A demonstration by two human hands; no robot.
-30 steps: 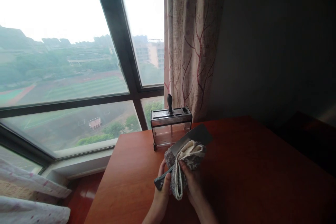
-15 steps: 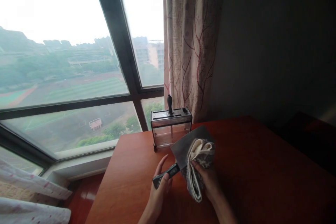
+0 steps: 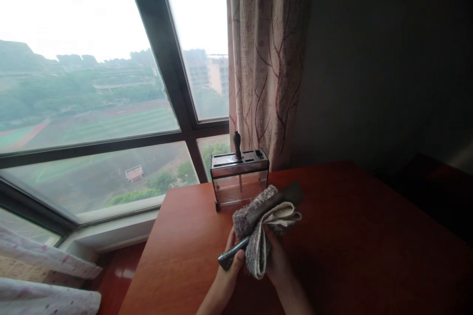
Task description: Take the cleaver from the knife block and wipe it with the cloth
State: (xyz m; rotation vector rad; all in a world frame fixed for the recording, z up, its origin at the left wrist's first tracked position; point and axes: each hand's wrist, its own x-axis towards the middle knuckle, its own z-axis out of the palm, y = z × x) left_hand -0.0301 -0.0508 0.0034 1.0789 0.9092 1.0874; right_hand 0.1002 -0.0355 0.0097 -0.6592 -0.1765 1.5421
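"Where is this?"

"Beside a dark-framed window (image 3: 84, 88), at a reddish wooden table (image 3: 177, 256), a branch-patterned curtain (image 3: 258, 59) hanging behind. A clear-sided knife block (image 3: 221, 161) stands near the far edge, one black-handled tool (image 3: 237, 146) upright in it."

"And in hand?"

"A gray towel (image 3: 255, 241), folded about both faces of a cleaver (image 3: 275, 202) held above the table, before the block."

"The grip?"

"The left hand (image 3: 229, 270) curls around the cleaver's handle, thumb on top; the right hand (image 3: 275, 256) clasps the towel, fingertips hidden."
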